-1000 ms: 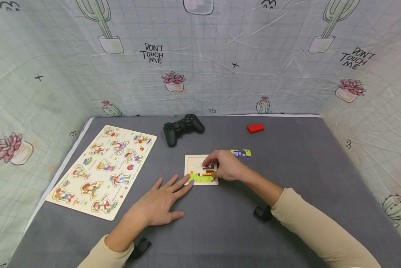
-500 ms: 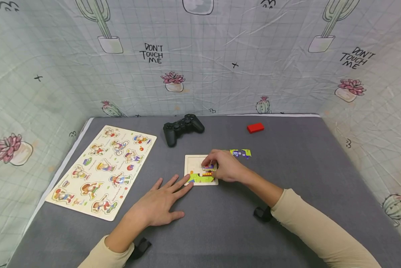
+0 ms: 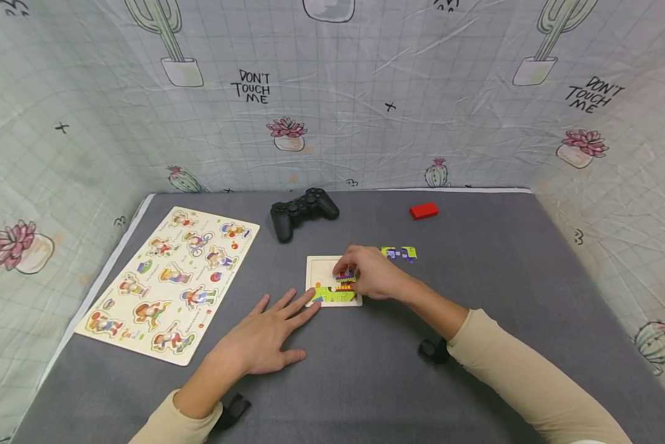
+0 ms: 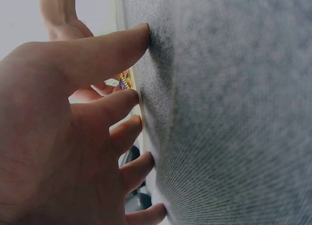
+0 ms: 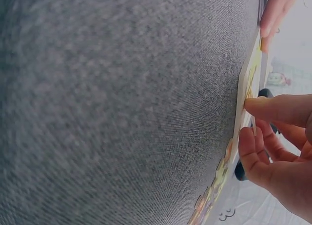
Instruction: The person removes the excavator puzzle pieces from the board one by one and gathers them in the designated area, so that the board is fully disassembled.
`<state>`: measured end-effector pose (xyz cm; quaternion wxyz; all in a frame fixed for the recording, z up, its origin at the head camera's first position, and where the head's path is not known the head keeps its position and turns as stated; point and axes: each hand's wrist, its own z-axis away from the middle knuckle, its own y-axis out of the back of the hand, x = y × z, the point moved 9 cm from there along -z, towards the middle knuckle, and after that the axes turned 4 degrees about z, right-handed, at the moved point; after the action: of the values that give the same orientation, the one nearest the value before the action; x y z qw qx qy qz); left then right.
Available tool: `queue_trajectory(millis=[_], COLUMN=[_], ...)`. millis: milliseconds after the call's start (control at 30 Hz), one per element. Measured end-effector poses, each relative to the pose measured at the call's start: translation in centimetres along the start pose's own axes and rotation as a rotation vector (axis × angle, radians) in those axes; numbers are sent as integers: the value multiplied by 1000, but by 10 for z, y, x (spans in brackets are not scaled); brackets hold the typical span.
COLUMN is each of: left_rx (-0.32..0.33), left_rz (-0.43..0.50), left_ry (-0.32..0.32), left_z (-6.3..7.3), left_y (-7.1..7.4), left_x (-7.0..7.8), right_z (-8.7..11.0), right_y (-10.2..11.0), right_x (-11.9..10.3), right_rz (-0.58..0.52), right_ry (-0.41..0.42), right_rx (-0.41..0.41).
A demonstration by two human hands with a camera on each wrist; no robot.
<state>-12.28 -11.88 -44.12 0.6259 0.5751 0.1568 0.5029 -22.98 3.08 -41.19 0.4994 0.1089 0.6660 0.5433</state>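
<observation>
A small wooden puzzle tray [image 3: 322,269] lies mid-table, with green puzzle pieces [image 3: 332,296] fitted along its near side. My left hand [image 3: 263,339] is spread flat, its index and middle fingertips on the tray's near left corner. Over the tray's right half, my right hand [image 3: 378,274] pinches a puzzle piece [image 3: 345,279] with a purple and striped print. The right wrist view shows that piece [image 5: 254,124] edge-on and tilted between thumb and fingers, close over the tray. The fingers hide part of the tray's right side.
Loose purple and yellow-green puzzle pieces [image 3: 399,253] lie just behind my right hand. A black game controller [image 3: 303,213] and a red block [image 3: 424,211] sit farther back. On the left lies a large picture board [image 3: 168,287] with cartoon figures.
My right hand shifts very slightly left over the tray, and the pinched puzzle piece changes its tilt a little. The left hand stays put.
</observation>
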Motion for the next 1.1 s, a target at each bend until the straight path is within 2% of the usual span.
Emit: queue_trajectory(millis=[400,1100], left_rx=[-6,0], left_rz=[0,3], left_ry=[3,-4], left_z=[0,-1], left_y=[1,0], left_x=[2,1], right_z=[-3,-5], right_y=[-4,-4], right_x=[1,5], right_rz=[53,10], right_ry=[13,7], right_rx=[-45,-51])
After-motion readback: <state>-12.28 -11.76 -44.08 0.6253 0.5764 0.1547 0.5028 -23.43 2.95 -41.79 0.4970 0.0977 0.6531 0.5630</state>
